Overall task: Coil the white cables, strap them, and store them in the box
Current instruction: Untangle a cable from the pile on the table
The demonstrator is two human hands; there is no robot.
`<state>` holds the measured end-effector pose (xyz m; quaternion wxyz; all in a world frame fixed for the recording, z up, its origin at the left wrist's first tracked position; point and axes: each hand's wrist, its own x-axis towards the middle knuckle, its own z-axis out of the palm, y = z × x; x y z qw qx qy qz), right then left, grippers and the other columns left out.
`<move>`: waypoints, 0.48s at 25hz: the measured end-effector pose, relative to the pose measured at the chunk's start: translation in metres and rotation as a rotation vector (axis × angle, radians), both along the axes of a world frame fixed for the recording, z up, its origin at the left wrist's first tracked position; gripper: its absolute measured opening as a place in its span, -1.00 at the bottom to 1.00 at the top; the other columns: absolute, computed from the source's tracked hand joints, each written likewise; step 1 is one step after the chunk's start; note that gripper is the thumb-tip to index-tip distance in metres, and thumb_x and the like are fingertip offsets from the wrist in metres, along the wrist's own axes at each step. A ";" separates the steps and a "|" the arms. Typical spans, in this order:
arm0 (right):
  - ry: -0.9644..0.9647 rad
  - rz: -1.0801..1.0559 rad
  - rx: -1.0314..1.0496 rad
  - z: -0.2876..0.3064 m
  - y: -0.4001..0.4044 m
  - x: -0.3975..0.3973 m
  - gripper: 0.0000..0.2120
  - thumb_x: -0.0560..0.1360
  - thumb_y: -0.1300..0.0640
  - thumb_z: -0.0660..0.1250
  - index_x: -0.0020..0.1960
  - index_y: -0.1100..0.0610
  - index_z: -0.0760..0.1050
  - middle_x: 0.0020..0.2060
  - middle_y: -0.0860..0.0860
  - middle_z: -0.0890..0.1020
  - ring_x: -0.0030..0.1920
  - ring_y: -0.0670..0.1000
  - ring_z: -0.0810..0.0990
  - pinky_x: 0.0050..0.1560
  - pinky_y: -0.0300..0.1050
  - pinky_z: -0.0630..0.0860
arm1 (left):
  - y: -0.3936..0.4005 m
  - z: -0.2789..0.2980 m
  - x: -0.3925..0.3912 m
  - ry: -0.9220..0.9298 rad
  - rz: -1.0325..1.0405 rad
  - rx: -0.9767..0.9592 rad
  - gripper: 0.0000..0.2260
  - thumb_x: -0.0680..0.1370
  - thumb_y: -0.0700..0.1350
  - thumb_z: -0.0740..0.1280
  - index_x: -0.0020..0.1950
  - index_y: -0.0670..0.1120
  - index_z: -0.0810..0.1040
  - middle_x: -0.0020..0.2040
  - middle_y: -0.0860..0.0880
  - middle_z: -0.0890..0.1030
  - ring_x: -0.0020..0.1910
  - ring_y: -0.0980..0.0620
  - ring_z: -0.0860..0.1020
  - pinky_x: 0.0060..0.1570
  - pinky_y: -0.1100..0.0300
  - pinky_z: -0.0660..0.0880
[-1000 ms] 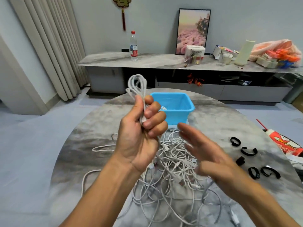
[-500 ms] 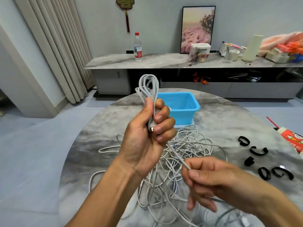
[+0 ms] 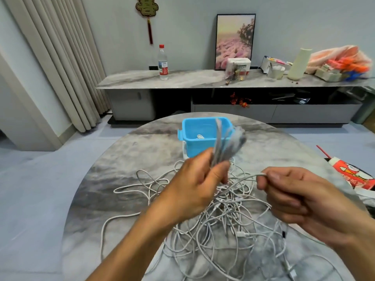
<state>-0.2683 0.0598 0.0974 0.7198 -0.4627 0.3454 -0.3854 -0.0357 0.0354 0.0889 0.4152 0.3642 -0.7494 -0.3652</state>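
My left hand (image 3: 194, 185) grips a coiled bundle of white cable (image 3: 227, 145), blurred and tilted to the right in front of the blue box (image 3: 194, 136). My right hand (image 3: 294, 197) pinches the loose end of that cable (image 3: 255, 176) between thumb and forefinger, to the right of the left hand. Under both hands a tangled heap of white cables (image 3: 221, 218) lies on the round marble table (image 3: 113, 189). A white cable lies inside the blue box at the table's far side.
A red and white packet (image 3: 349, 175) lies at the table's right edge. Behind the table a long marble sideboard (image 3: 192, 80) carries a water bottle (image 3: 163, 62), a framed picture and clutter. Curtains hang at the left.
My left hand dropped lower and tipped the bundle over to the right. My right hand, first open, took the loose cable end and carried it up and right.
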 end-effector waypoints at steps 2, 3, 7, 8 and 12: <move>-0.021 -0.050 0.022 0.002 0.001 0.005 -0.80 0.50 0.14 0.38 -0.11 0.30 0.60 -0.56 -0.02 0.24 -0.59 -0.15 0.10 -0.60 -0.35 0.13 | 0.003 -0.004 -0.006 -0.156 -0.083 -0.102 -0.85 0.62 -0.08 0.22 -0.08 -0.12 0.47 -0.35 0.18 0.45 -0.36 0.21 0.41 -0.31 0.30 0.30; -0.027 -0.075 0.029 0.004 0.001 0.007 -0.82 0.50 0.18 0.33 -0.13 0.30 0.60 -0.57 -0.01 0.24 -0.59 -0.15 0.10 -0.61 -0.35 0.12 | 0.004 -0.004 -0.007 -0.173 -0.115 -0.101 -0.84 0.63 -0.10 0.22 -0.06 -0.15 0.48 -0.34 0.19 0.46 -0.35 0.22 0.42 -0.29 0.33 0.30; -0.108 -0.215 0.072 0.011 0.000 0.013 -0.80 0.42 0.12 0.34 -0.26 0.26 0.58 -0.60 -0.03 0.23 -0.61 -0.16 0.07 -0.67 -0.35 0.08 | 0.007 -0.006 -0.014 -0.100 -0.303 0.080 -0.79 0.65 -0.11 0.20 0.01 -0.26 0.49 -0.27 0.09 0.54 -0.39 0.23 0.42 -0.33 0.39 0.31; -0.149 -0.264 0.107 0.011 -0.001 0.017 -0.79 0.40 0.10 0.36 -0.30 0.24 0.57 -0.61 -0.04 0.23 -0.61 -0.16 0.05 -0.69 -0.35 0.07 | 0.008 -0.007 -0.017 -0.063 -0.334 0.141 -0.78 0.65 -0.11 0.20 0.03 -0.27 0.48 -0.28 0.03 0.54 -0.40 0.22 0.40 -0.35 0.37 0.32; -0.362 -0.422 0.248 0.002 -0.005 0.037 -0.78 0.48 0.10 0.30 -0.27 0.20 0.50 -0.55 -0.06 0.26 -0.63 -0.16 0.15 -0.69 -0.34 0.13 | 0.008 -0.020 -0.031 0.021 -0.280 0.287 -0.72 0.62 -0.04 0.22 0.01 -0.28 0.48 -0.28 -0.13 0.52 -0.37 0.01 0.39 -0.37 0.16 0.31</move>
